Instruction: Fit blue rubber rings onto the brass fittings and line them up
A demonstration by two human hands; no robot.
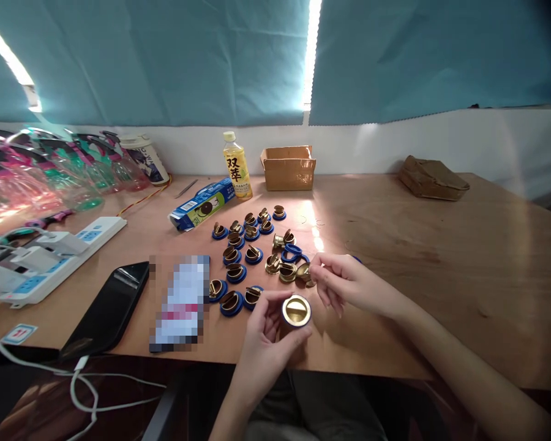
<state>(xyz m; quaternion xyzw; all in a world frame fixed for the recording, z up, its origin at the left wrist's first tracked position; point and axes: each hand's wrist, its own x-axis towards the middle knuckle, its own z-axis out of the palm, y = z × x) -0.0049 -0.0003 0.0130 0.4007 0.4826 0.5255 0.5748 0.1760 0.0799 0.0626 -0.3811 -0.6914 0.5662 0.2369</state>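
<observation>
My left hand is closed around a round brass fitting with a thin dark-blue edge, its top facing up toward me. Just to the right and farther back, my right hand has thumb and forefinger pinched at the edge of another brass fitting. Beside those fingertips lie bare brass fittings and a small pile of loose blue rings. Several brass fittings seated in blue rings stand in loose rows to the left, their flaps tilted up.
Left of the fittings lie a pixelated phone-like object, a black phone and a white power strip. Farther back are a blue box, a yellow drink bottle, an open cardboard box, a brown paper bag and spray bottles.
</observation>
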